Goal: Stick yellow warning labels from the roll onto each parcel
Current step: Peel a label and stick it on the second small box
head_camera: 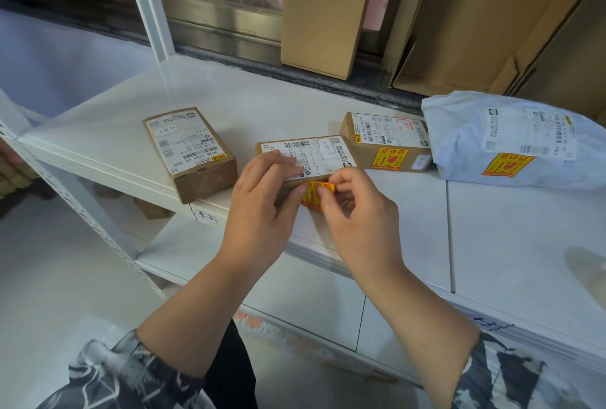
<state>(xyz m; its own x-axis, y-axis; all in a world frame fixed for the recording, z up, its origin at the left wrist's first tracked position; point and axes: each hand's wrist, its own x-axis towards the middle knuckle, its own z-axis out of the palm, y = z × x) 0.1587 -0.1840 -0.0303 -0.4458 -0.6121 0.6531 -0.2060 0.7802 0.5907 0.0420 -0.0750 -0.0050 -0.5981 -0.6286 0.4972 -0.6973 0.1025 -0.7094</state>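
A small cardboard parcel (314, 154) lies mid-shelf with a white shipping label on top. My left hand (262, 198) rests over its near left corner, fingers on top, thumb on the front face. My right hand (357, 208) pinches a yellow warning label (316, 193) against the parcel's front face. Left of it sits another brown parcel (190, 152) with no yellow label visible. To the right, a brown parcel (387, 142) and a grey-white poly mailer (515, 142) each carry a yellow label. The label roll is out of sight.
The parcels lie on a white shelf (492, 228) with a lower shelf board (295, 293) beneath. Tall cardboard boxes (324, 8) lean against the window frame behind. The shelf's upright post (147, 1) rises at the back left.
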